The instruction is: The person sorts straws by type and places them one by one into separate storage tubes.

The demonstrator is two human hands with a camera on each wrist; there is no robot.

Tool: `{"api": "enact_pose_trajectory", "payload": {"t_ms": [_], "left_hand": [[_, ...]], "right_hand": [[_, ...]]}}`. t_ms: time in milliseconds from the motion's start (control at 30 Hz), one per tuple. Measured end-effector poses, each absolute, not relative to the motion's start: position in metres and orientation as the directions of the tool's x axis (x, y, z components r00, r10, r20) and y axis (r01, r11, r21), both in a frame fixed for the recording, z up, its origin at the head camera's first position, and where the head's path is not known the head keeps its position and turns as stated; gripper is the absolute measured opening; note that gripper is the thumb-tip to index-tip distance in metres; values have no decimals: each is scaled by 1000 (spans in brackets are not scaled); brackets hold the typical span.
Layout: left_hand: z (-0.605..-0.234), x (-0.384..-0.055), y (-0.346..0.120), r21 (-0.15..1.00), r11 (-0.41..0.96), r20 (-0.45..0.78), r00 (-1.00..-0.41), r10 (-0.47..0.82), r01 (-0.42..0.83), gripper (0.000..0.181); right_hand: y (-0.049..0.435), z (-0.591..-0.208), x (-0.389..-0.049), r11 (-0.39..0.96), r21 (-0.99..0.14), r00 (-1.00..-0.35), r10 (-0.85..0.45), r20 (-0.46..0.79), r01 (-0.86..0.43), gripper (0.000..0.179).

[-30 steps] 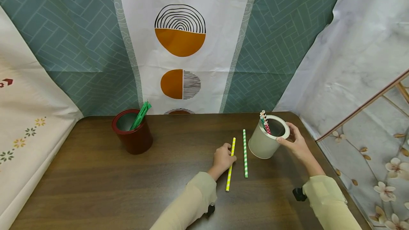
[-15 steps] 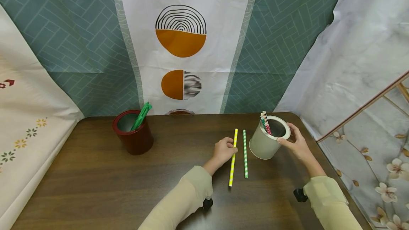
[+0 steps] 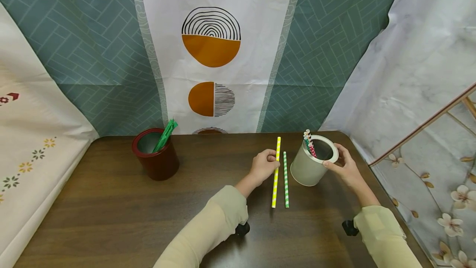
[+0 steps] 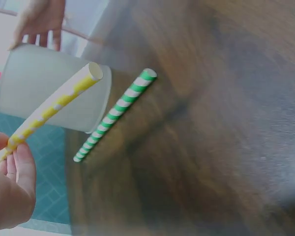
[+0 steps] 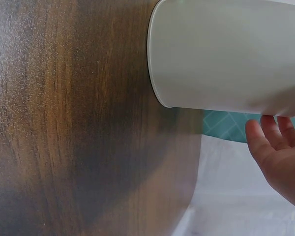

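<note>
My left hand [image 3: 263, 166] pinches a yellow paper straw with white markings [image 3: 275, 185] between thumb and fingers, raised over the table. Beside it a green-and-white striped paper straw [image 3: 286, 181] lies on the table; the left wrist view shows this striped straw [image 4: 113, 114] below the yellow straw [image 4: 54, 108]. My right hand [image 3: 346, 168] holds the off-white canister [image 3: 305, 168] at its right side, thumb at the rim. In the right wrist view, fingertips touch the canister wall [image 5: 226, 59]. Several patterned straws [image 3: 309, 144] lean at the left inside the canister.
At the back left of the wooden table [image 3: 111, 210] stands a dark red canister [image 3: 160, 164] with green wrapped sticks [image 3: 165, 135] leaning out. A patterned curtain [image 3: 111, 53] hangs behind the table; a floral cloth [image 3: 439, 168] borders the right side.
My left hand has carried the yellow straw up and slightly right, away from me, closer to the striped straw. My right hand and the off-white canister have stayed in place.
</note>
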State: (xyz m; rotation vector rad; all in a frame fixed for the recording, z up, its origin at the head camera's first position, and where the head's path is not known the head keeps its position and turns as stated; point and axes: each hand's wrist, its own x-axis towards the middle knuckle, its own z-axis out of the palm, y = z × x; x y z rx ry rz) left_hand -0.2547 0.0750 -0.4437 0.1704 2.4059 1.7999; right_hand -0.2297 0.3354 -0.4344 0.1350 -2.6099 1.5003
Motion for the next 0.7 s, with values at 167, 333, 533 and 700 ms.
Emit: {"api": "enact_pose_trajectory", "payload": {"t_ms": [167, 333, 533, 700], "left_hand": [[-430, -261, 76, 987, 160, -28, -985, 171, -1, 31], [-412, -266, 76, 994, 106, -22, -986, 164, -4, 34], [-388, -271, 78, 999, 53, -6, -992, 123, 1, 35], [-370, -275, 80, 1000, 27, 11, -996, 90, 14, 33]], "right_hand": [[335, -433, -228, 505, -853, -989, -12, 145, -131, 68], [334, -432, -227, 502, -856, -991, -9, 134, -120, 68], [334, -432, -228, 506, -853, -990, -13, 140, -127, 67], [334, -432, -229, 512, -849, -989, -13, 147, -133, 66]]}}
